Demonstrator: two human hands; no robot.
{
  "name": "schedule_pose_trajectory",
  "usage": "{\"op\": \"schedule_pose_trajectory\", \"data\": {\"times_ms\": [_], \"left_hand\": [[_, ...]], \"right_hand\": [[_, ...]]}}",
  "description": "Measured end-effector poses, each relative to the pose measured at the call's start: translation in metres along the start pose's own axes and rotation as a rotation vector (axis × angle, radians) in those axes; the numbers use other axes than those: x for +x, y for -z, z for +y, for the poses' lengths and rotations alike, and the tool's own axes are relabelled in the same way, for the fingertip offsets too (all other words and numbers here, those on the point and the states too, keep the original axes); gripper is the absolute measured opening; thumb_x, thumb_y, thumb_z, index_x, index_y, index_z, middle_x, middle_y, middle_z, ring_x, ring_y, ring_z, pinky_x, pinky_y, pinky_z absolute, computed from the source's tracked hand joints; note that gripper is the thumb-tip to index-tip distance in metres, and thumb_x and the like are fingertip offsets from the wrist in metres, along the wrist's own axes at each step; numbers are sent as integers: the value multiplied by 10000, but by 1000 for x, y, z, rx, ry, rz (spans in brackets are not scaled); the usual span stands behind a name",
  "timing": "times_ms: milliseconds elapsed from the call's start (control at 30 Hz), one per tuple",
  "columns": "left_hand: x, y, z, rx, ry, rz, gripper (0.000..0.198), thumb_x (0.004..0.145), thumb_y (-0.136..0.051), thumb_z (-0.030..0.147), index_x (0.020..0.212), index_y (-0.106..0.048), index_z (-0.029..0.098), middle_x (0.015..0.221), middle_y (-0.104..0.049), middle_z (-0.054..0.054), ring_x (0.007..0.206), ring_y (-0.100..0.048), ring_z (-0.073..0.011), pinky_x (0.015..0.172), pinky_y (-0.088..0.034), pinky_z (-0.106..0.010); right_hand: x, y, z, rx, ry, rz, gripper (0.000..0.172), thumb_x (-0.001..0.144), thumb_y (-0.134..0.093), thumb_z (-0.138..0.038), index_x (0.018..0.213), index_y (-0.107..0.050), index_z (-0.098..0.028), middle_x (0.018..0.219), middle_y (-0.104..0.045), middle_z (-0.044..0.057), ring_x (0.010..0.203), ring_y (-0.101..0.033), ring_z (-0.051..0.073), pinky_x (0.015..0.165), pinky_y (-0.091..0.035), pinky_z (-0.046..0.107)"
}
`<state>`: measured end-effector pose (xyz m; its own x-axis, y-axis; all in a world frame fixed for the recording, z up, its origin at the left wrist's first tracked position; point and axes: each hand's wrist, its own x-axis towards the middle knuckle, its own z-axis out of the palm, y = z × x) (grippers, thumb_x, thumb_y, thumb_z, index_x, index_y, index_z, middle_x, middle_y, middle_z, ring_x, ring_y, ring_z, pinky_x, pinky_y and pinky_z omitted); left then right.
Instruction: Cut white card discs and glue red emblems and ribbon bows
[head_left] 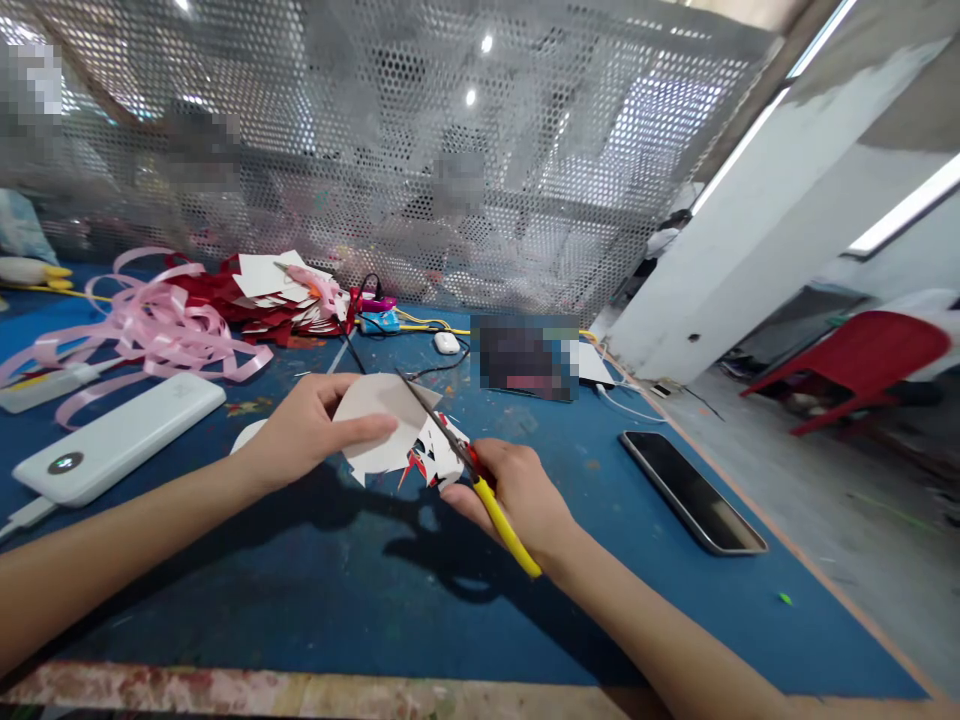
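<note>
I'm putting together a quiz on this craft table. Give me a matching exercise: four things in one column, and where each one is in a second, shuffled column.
Things:
1. scissors
2. folded paper
3. power bank
4. phone

Places:
A. flat on the blue mat, right of both hands
B. held in the left hand
C. flat on the mat, far left
D. held in the right hand

Pairs: 1-D, 2-B, 3-C, 4-A

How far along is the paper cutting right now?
Done: notches show along the folded paper's lower edge; red-and-white cuttings lie piled behind. In hand: left hand holds the paper, right hand runs scissors into it. Left: its upper part is uncut.
</note>
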<state>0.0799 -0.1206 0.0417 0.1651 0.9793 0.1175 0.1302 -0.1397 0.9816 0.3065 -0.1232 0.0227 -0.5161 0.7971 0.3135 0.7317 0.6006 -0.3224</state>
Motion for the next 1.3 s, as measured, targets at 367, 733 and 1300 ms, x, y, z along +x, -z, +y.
{"op": "schedule_pose_trajectory", "data": {"times_ms": [367,733,1300], "left_hand": [[-13,-15,-6,32,-33,90,308,655,-683,418,804,-691,148,709,-675,-26,637,-589,-157,581,-474,-226],[-8,-15,-20,-199,-48,237,269,628,-731,339,790,-652,140,696,-648,-12,621,-585,-140,594,-483,-231],[-6,-10,-16,-86,-47,180,268,599,-748,362,705,-656,133,609,-615,8,540,-536,-107,519,-448,-196]], "right_hand": [[2,-4,1,117,-14,4,652,630,-383,-817,760,-431,-180,702,-476,19,593,-442,138,545,-375,258],[-1,-17,2,108,21,35,620,693,-317,-790,812,-408,-188,779,-454,41,664,-445,172,612,-420,326],[-1,-5,0,-108,16,36,750,640,-179,-853,743,-474,-171,645,-452,22,531,-404,144,514,-309,263]]}}
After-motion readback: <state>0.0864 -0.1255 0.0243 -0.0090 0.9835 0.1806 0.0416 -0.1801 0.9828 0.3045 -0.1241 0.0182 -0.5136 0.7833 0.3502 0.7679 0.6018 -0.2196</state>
